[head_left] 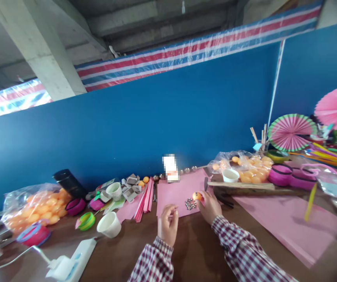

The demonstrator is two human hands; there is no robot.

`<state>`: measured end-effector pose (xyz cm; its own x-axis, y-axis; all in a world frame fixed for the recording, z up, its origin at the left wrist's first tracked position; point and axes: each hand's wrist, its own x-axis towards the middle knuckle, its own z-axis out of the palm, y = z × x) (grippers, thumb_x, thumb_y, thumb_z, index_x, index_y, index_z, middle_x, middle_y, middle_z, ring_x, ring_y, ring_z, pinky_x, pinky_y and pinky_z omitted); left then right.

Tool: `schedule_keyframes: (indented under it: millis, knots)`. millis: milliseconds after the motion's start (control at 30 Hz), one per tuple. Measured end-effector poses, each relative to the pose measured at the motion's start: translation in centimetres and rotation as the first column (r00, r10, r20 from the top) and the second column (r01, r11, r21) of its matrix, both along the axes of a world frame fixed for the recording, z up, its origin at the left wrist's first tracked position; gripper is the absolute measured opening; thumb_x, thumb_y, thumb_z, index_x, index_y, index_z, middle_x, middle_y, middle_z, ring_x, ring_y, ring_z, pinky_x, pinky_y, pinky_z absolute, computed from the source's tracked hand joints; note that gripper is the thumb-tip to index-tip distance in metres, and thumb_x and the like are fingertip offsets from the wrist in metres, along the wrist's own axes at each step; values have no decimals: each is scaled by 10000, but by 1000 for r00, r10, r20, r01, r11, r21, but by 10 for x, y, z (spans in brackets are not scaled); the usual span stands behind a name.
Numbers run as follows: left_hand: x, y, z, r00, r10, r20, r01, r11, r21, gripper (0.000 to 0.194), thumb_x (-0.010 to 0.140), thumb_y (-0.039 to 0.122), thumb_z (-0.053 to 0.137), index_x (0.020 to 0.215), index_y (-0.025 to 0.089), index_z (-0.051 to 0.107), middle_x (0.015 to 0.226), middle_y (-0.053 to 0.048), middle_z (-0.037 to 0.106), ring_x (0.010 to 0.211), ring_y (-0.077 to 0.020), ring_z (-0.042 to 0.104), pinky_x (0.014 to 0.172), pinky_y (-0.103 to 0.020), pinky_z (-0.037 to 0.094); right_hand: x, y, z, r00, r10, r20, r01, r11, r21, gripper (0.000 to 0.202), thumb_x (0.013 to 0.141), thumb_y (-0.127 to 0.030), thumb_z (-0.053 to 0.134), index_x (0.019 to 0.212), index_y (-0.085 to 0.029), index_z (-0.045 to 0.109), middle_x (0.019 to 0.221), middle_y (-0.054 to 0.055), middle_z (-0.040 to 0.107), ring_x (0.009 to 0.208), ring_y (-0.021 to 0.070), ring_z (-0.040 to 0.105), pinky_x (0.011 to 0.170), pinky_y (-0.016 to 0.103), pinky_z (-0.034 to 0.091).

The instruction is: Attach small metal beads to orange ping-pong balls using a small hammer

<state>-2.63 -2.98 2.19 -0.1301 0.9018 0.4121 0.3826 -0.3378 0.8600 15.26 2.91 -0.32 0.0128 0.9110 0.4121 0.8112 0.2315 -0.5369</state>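
My right hand [211,207] grips an orange ping-pong ball [197,196] that shows a small dark mark on top. Just left of it, a cluster of small shiny metal balls [190,204] rests on a pink paper sheet [168,194]. My left hand [168,224] is at the front edge of that sheet, thumb and fingers drawn together; anything between them is too small to make out. The ping-pong ball is close beside the metal balls.
Bags of orange balls stand left [43,207] and right [253,168]. A white cup [109,225] and power strip [81,256] lie left. Folded pink strips [147,196], a wooden stick [241,185] and another pink sheet [294,223] flank the hands. A blue partition [168,117] rises behind.
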Motion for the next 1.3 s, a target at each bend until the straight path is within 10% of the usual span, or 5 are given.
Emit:
schedule_keyframes:
  millis: [200,367,667,1300]
  knots:
    - [-45,37,5,946,73,-317,-113,988,-109,223,689,290,521,840,164,626,879,-110,597,655,-163,583,614,-310,479,0,-1,4,1000,22,-18,-23,1000,-13,316,722,-302,457,1016,-203,521,931,48,581,809,186,495,737,296,371]
    - [-65,80,22,737,-43,-674,-174,953,-250,199,681,260,550,850,204,639,880,-85,631,826,-214,583,745,-323,427,-2,0,7,1000,13,-23,-13,999,-32,316,719,-292,462,1016,-203,522,928,60,584,788,186,509,723,305,377]
    - [-77,147,34,591,89,-802,-423,881,-213,309,725,203,474,1025,193,547,1137,-117,502,1012,-274,474,809,-398,353,-3,1,4,998,13,-58,-16,999,-37,307,720,-276,471,1019,-218,507,930,56,587,820,193,516,737,303,379]
    - [-85,180,27,458,118,-881,-585,786,-199,356,714,242,487,1068,206,465,1126,-101,504,1067,-269,423,806,-354,356,-3,1,4,997,3,-75,-4,1000,-15,294,721,-276,460,1006,-230,511,947,57,591,851,211,528,751,316,397]
